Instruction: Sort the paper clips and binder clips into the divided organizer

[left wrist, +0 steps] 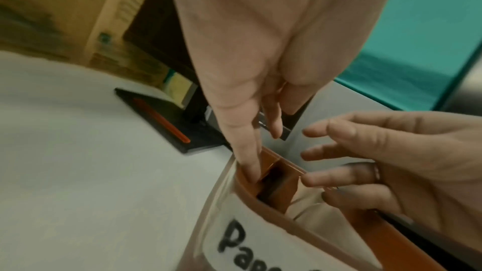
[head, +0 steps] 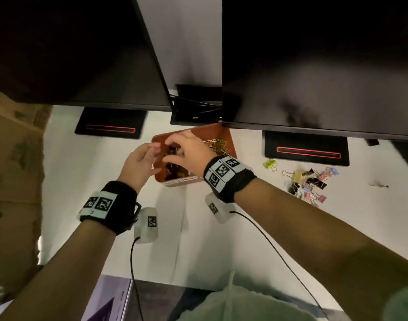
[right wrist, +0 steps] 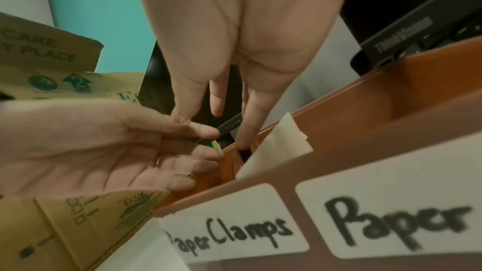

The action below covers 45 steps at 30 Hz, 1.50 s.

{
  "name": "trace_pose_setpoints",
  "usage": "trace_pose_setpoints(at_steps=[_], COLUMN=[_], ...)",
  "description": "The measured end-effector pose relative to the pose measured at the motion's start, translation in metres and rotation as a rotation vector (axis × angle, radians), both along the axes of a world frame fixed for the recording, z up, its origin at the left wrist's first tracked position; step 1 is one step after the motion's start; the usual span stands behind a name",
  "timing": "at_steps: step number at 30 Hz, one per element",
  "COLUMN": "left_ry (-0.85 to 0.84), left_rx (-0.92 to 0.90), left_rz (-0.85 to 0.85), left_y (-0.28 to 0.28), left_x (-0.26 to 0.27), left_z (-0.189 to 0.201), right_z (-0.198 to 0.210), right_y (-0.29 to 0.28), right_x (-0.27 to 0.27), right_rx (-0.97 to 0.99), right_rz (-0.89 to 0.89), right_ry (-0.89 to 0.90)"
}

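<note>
A brown divided organizer (head: 228,137) stands under the gap between two monitors. Its left compartment holds dark binder clips (head: 174,169); its right one holds gold paper clips (head: 215,144). Labels on the front read "Paper Clamps" (right wrist: 229,234) and "Paper" (right wrist: 396,219). My right hand (head: 172,150) hovers over the left compartment with its fingers spread and nothing in them; its fingertips (right wrist: 243,141) dip past the rim. My left hand (head: 155,151) is at the organizer's left edge, fingers relaxed, with a fingertip (left wrist: 251,174) just inside the wall. A loose pile of coloured binder clips (head: 307,184) lies on the table to the right.
A single green binder clip (head: 270,164) lies apart from the pile. Two black monitor bases (head: 110,125) (head: 307,148) flank the organizer. A cardboard box (head: 13,170) stands at the left. A white slip of paper (right wrist: 276,147) stands inside the organizer.
</note>
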<state>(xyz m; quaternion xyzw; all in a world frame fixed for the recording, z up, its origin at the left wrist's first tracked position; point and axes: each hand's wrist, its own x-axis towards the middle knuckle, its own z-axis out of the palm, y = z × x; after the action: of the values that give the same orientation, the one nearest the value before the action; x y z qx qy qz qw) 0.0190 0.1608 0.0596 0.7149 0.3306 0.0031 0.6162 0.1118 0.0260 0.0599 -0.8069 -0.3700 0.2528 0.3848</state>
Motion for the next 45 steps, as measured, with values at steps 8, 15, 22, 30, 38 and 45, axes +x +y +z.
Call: trace_pose_setpoints(at_steps=[8, 15, 22, 30, 38, 45], left_ry=[-0.159, -0.194, -0.051, 0.105, 0.070, -0.029], left_rx=[0.275, 0.362, 0.482, 0.485, 0.511, 0.507], left_rz=[-0.256, -0.730, -0.996, -1.014, -0.937, -0.791], left_y=[-0.035, -0.124, -0.203, -0.213, -0.212, -0.224], left_x=[-0.005, 0.020, 0.039, 0.046, 0.054, 0.096], left_z=[0.020, -0.010, -0.057, -0.093, -0.089, -0.080], right_z=[-0.004, -0.037, -0.055, -0.068, -0.072, -0.070], right_y=[-0.080, -0.216, -0.270, -0.268, -0.274, -0.283], right_x=[0.002, 0.014, 0.014, 0.035, 0.037, 0.037], right_rx=[0.012, -0.330, -0.463, -0.597, -0.568, -0.392], right_rz=[-0.089, -0.307, -0.381, -0.236, -0.059, -0.093], right_ry=[-0.081, -0.114, 0.012, 0.035, -0.118, -0.050])
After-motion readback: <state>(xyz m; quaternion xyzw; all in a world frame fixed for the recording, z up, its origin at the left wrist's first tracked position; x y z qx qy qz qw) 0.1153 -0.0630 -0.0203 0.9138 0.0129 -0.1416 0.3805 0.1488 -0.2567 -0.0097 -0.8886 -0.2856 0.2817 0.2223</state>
